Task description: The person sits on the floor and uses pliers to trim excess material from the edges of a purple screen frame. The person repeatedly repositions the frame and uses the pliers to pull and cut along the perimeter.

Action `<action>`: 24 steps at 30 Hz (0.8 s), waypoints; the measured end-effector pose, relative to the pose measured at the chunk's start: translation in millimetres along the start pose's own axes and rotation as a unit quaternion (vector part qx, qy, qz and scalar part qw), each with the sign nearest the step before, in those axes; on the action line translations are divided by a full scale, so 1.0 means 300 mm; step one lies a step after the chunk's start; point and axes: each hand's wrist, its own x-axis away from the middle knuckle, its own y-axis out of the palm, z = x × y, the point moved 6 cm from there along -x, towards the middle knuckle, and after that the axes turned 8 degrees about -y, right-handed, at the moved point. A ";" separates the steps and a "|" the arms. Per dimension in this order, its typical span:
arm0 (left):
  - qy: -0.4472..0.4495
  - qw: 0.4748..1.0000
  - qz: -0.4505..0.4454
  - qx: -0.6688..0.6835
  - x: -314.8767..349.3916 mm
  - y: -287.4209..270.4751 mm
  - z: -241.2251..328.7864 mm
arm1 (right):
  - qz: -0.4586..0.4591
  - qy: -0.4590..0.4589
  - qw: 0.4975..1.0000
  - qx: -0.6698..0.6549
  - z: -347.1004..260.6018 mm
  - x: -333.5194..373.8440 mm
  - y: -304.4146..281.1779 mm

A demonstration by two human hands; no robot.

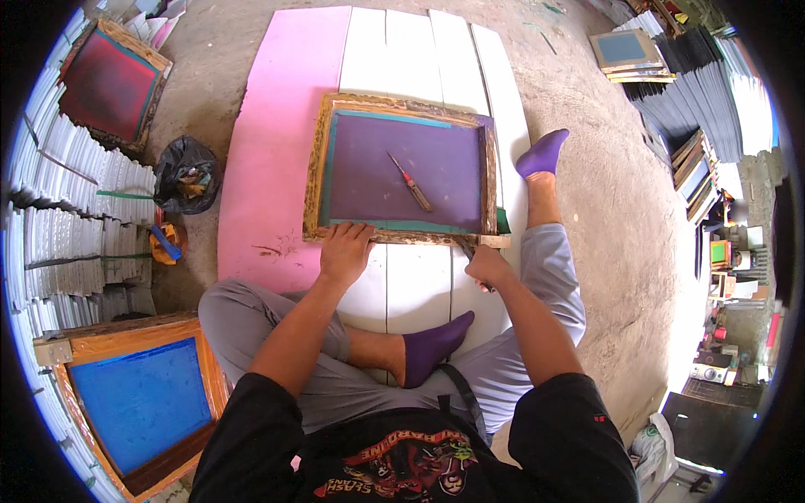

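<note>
A wooden screen-printing frame [316,178] with purple mesh [369,168] and green tape round its inner edge lies flat in front of me. My left hand [347,250] grips its near rail, fingers bent over the wood left of the middle. At the near right corner my closed right hand [489,268] holds a dark, slim tool. Its tip touches the rail's edge and a bit of handle shows below the fist; its kind is hidden. A screwdriver [412,186] with a thin shaft and a red and brown handle rests on the mesh.
Pink and white boards [268,159] lie under the frame. My legs are on either side, purple socks near the boards. Left are a black bag [187,174], paper stacks [67,256], a blue screen [142,402] and a red screen [109,82]. More screens [625,49] lie far right.
</note>
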 end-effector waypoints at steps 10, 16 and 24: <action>0.005 1.000 -0.002 -0.016 -0.002 -0.024 0.013 | 0.183 -0.060 0.981 0.010 0.048 -0.005 0.111; -0.001 0.999 -0.008 -0.045 0.004 -0.012 0.004 | 0.206 -0.089 0.974 -0.030 0.074 -0.004 0.121; -0.026 0.998 -0.013 0.062 -0.011 -0.141 0.029 | 0.124 -0.223 0.964 -0.074 -0.175 0.088 0.252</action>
